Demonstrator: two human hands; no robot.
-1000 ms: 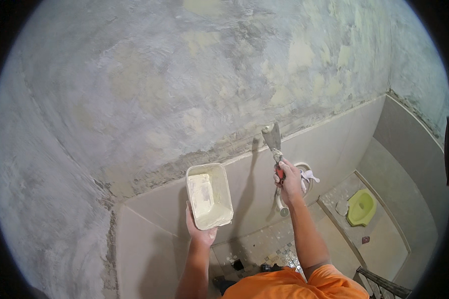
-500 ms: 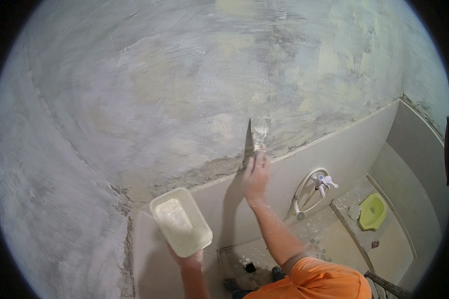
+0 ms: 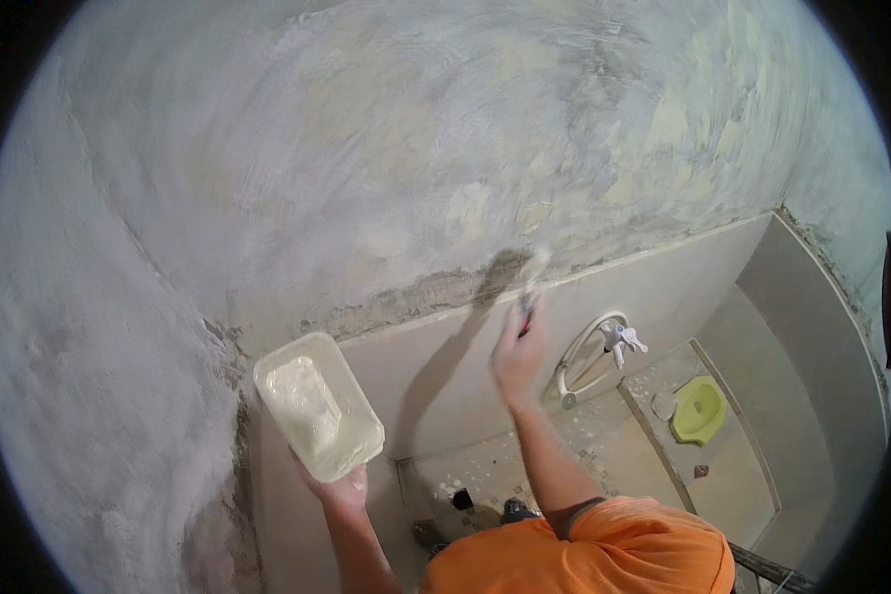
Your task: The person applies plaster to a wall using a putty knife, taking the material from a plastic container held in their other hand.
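The right hand (image 3: 518, 354) is closed around the handle of a putty knife (image 3: 532, 280), whose blade points up and is blurred; the blade lies against the wall (image 3: 386, 148) at the rough band where the plaster meets the top edge of the tiling, though exactly how it touches cannot be told through the blur. A dark shadow of the arm and tool falls on the tiles just to the left of the hand.

The left hand (image 3: 335, 487) grips the near, lower edge of a rectangular white tray (image 3: 317, 406), fingers wrapped beneath it, thumb side hidden. The tray tilts toward the camera and holds a pale, creamy filler, heaped toward its upper left part. It is held well apart from the putty knife, lower and to the left, in front of the inner corner of the two walls.

The wall above is grey plaster, patchy with lighter and yellowish smears. Below the band run smooth beige tiles (image 3: 663, 277). A white tap (image 3: 621, 339) with a looped white hose sits just right of the right hand. Further down to the right, a green squat pan (image 3: 698, 408) lies in the speckled floor. An orange sleeve (image 3: 584, 554) fills the lower edge.
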